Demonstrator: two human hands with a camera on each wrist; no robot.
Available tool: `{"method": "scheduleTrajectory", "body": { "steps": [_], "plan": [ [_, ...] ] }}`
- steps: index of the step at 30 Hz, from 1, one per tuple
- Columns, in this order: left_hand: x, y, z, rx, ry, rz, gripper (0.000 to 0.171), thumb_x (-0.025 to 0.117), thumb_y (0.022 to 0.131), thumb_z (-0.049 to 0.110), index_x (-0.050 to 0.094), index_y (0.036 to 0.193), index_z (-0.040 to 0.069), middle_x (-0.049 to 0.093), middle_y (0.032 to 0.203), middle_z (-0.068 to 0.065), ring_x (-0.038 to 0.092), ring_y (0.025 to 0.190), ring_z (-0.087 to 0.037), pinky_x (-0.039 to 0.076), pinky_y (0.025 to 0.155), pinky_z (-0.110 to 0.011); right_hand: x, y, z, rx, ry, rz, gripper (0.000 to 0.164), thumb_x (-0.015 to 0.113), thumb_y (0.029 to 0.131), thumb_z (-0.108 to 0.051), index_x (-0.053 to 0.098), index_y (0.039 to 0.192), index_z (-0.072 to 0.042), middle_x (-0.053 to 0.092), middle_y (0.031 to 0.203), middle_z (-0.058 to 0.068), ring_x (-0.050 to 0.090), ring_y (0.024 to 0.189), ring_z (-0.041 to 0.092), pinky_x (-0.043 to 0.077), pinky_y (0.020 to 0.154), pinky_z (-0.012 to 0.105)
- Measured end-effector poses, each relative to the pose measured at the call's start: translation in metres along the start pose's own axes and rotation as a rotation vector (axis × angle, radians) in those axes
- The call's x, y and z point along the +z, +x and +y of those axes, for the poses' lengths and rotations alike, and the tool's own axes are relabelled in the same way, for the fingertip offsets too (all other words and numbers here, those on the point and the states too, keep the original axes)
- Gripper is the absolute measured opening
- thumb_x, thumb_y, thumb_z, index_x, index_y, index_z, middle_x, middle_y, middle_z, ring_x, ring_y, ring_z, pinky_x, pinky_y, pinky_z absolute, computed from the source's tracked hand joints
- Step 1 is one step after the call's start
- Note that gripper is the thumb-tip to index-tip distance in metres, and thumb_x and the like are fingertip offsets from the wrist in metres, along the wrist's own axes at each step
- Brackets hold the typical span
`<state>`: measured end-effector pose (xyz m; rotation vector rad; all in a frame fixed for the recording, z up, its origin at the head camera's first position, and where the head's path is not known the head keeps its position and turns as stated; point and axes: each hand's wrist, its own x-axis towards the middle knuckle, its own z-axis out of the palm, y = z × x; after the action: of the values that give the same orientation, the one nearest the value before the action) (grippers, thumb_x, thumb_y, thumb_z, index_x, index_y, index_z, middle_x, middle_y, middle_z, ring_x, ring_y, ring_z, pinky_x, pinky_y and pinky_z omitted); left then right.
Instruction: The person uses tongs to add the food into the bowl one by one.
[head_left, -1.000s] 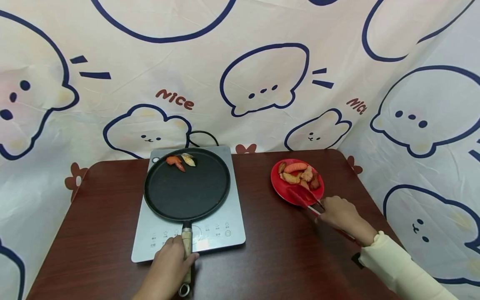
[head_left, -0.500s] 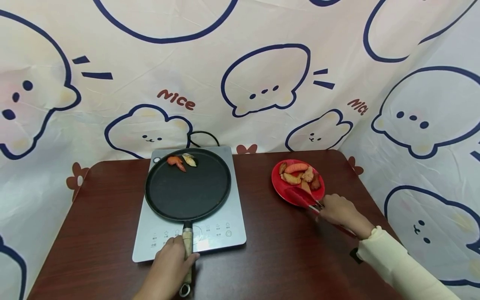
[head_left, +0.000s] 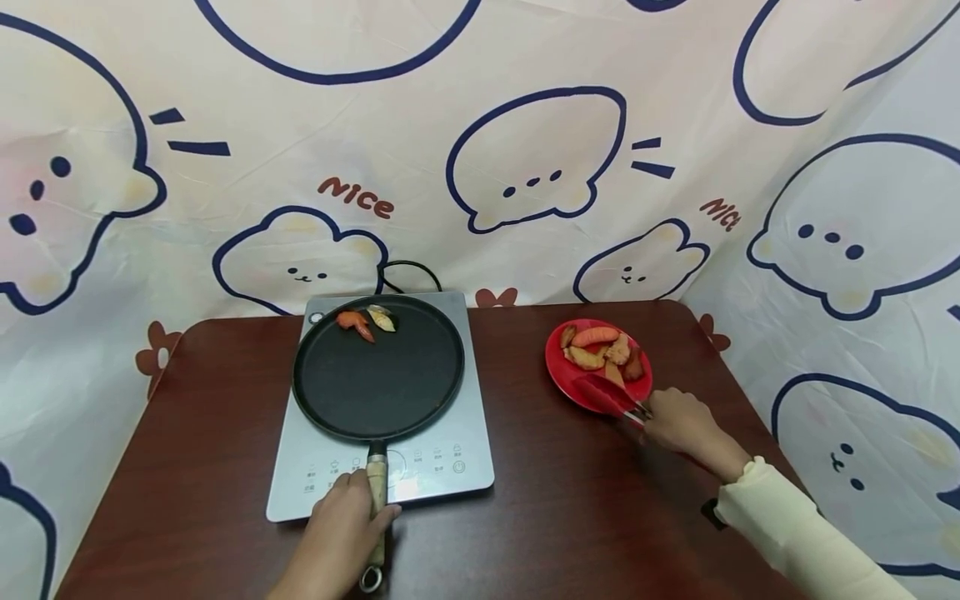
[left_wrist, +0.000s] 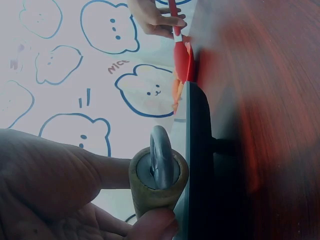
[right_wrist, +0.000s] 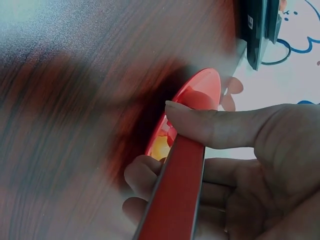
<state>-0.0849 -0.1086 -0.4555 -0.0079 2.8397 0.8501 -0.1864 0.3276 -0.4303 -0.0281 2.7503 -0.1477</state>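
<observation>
With right hand (head_left: 681, 425), gripping red tongs (head_left: 602, 393) over red plate (head_left: 557, 365); with left hand (head_left: 343, 518), holding frying-pan handle (head_left: 377, 477). Likely light, springy tongs, best squeezed midway along the arms.

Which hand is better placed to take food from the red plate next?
Probably the right hand: it holds the red tongs over the red plate, close to the food. The left hand grips the pan handle, farther away.

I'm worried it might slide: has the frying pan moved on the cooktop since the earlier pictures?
No, the frying pan sits in the same place on the cooktop in the head view. The whole picture shifted slightly.
</observation>
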Motion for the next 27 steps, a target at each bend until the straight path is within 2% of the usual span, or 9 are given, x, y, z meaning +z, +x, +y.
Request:
{"method": "scheduleTrajectory", "body": {
  "steps": [6, 12, 16, 19, 22, 27],
  "plan": [
    [0.000, 0.000, 0.001, -0.009, -0.005, 0.001, 0.052, 0.085, 0.083, 0.019, 0.061, 0.109, -0.019, 0.060, 0.084, -0.015, 0.058, 0.076, -0.022, 0.053, 0.067, -0.044, 0.000, -0.002, 0.001, -0.030, 0.020, 0.038, 0.019, 0.079, 0.083, -0.015, 0.062, 0.076, -0.011, 0.057, 0.069, 0.004, 0.050, 0.057, 0.018, 0.039, 0.051, 0.030],
    [-0.002, -0.001, 0.000, -0.004, -0.013, 0.008, 0.043, 0.085, 0.083, 0.019, 0.062, 0.101, -0.014, 0.060, 0.080, -0.012, 0.058, 0.074, -0.021, 0.052, 0.064, -0.042, -0.005, 0.000, -0.005, -0.061, 0.034, 0.071, 0.016, 0.078, 0.083, -0.016, 0.064, 0.077, -0.012, 0.056, 0.067, 0.003, 0.048, 0.056, 0.017, 0.038, 0.051, 0.030],
    [-0.004, 0.000, 0.001, -0.003, -0.014, 0.010, 0.039, 0.085, 0.083, 0.019, 0.062, 0.096, -0.010, 0.061, 0.077, -0.010, 0.059, 0.071, -0.021, 0.052, 0.061, -0.040, -0.012, 0.003, -0.016, -0.101, 0.019, 0.099, 0.015, 0.080, 0.083, -0.020, 0.072, 0.092, -0.011, 0.059, 0.071, 0.003, 0.049, 0.060, 0.018, 0.039, 0.054, 0.032],
    [-0.005, 0.000, 0.001, -0.006, -0.003, 0.006, 0.038, 0.085, 0.083, 0.020, 0.062, 0.094, -0.008, 0.061, 0.075, -0.010, 0.060, 0.067, -0.021, 0.051, 0.059, -0.039, -0.020, 0.007, -0.029, -0.117, -0.009, 0.097, 0.035, 0.082, 0.083, -0.023, 0.074, 0.112, -0.006, 0.068, 0.082, 0.005, 0.054, 0.068, 0.019, 0.046, 0.059, 0.036],
    [-0.006, -0.001, 0.002, -0.016, 0.006, -0.003, 0.037, 0.084, 0.083, 0.021, 0.062, 0.092, -0.007, 0.062, 0.073, -0.009, 0.059, 0.064, -0.020, 0.050, 0.056, -0.037, -0.030, 0.012, -0.045, -0.116, -0.024, 0.077, 0.047, 0.081, 0.083, -0.024, 0.071, 0.124, -0.003, 0.072, 0.091, 0.007, 0.057, 0.073, 0.021, 0.049, 0.065, 0.038],
    [-0.006, -0.002, 0.003, -0.032, 0.024, -0.011, 0.038, 0.084, 0.083, 0.022, 0.063, 0.094, -0.008, 0.062, 0.069, -0.008, 0.059, 0.059, -0.020, 0.048, 0.054, -0.036, -0.043, 0.019, -0.078, -0.139, -0.013, 0.088, 0.052, 0.083, 0.083, -0.024, 0.069, 0.129, -0.003, 0.072, 0.088, 0.005, 0.057, 0.074, 0.021, 0.048, 0.066, 0.036]
  ]
}}
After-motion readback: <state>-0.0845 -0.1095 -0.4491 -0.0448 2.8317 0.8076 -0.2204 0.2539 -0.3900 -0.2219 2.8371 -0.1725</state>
